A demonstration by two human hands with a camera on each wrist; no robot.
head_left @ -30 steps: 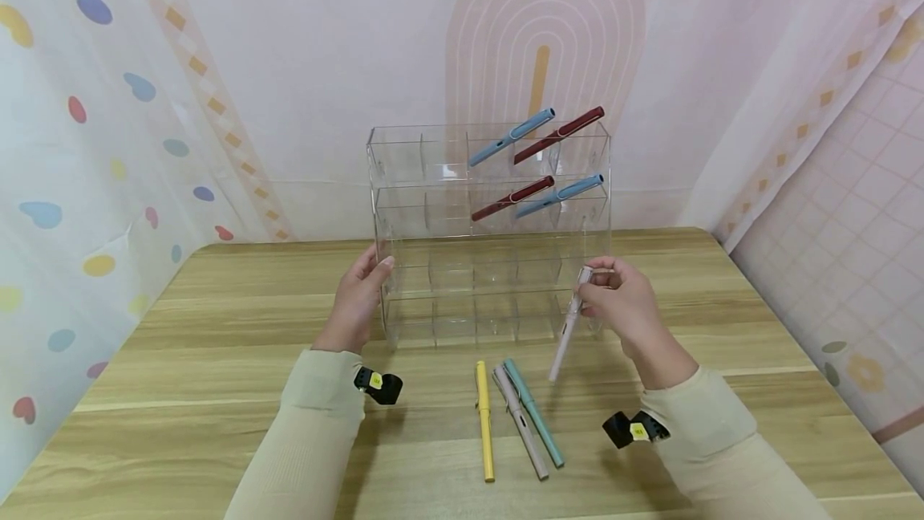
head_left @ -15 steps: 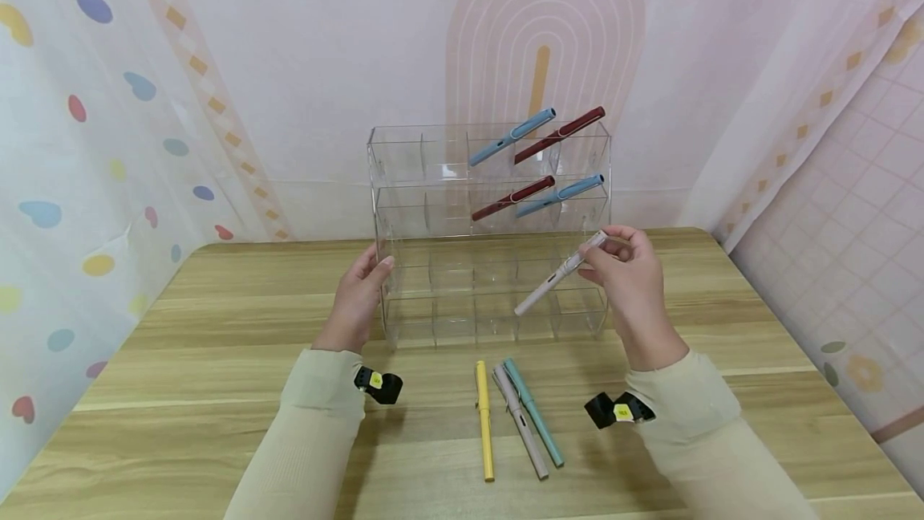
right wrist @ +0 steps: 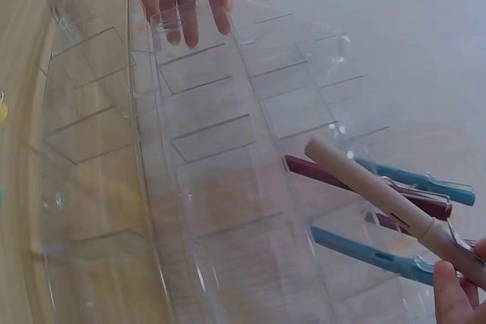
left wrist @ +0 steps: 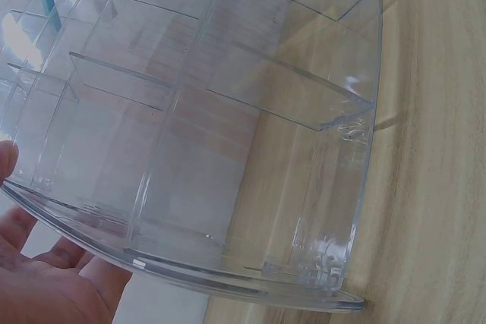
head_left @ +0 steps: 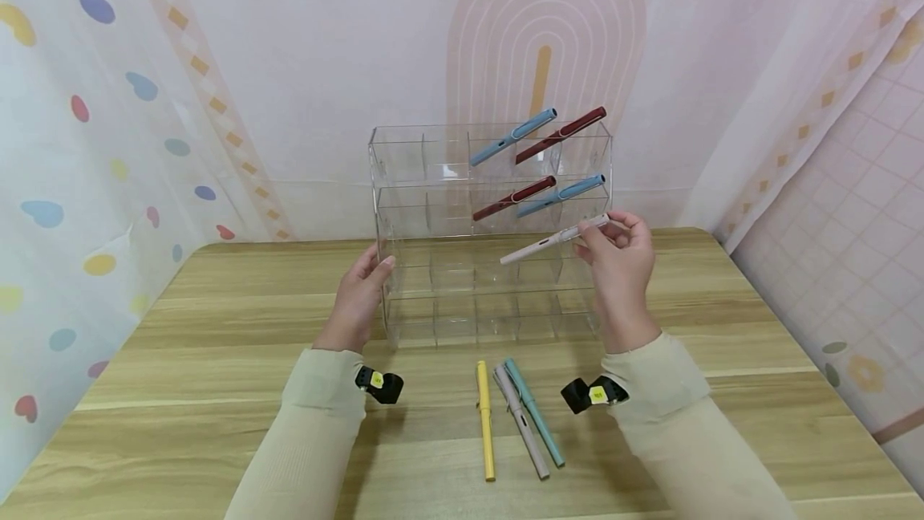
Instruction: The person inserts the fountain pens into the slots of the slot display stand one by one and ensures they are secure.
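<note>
A clear tiered rack [head_left: 451, 293] stands on the table. My left hand [head_left: 355, 295] grips its left side; in the left wrist view that hand [left wrist: 57, 278] has its thumb and fingers around the clear side panel. My right hand [head_left: 621, 271] pinches a pale pink pen [head_left: 537, 247] by its clip end, in front of the third tier from the top and tilted with its other end lower left. In the right wrist view the pale pen [right wrist: 364, 187] shows in front of the rack. Two blue and two dark red pens lie slanted in the upper two tiers.
On the wooden table [head_left: 216, 392] before the rack lie a yellow pen [head_left: 486, 424], a greyish-lilac pen [head_left: 523, 424] and a teal pen [head_left: 536, 416]. Patterned curtains [head_left: 325, 62] hang behind and at both sides.
My right hand has raised the pale pink pen from near the bottom tier to the third tier and turned it from steep to nearly level. The left hand stays on the rack.
</note>
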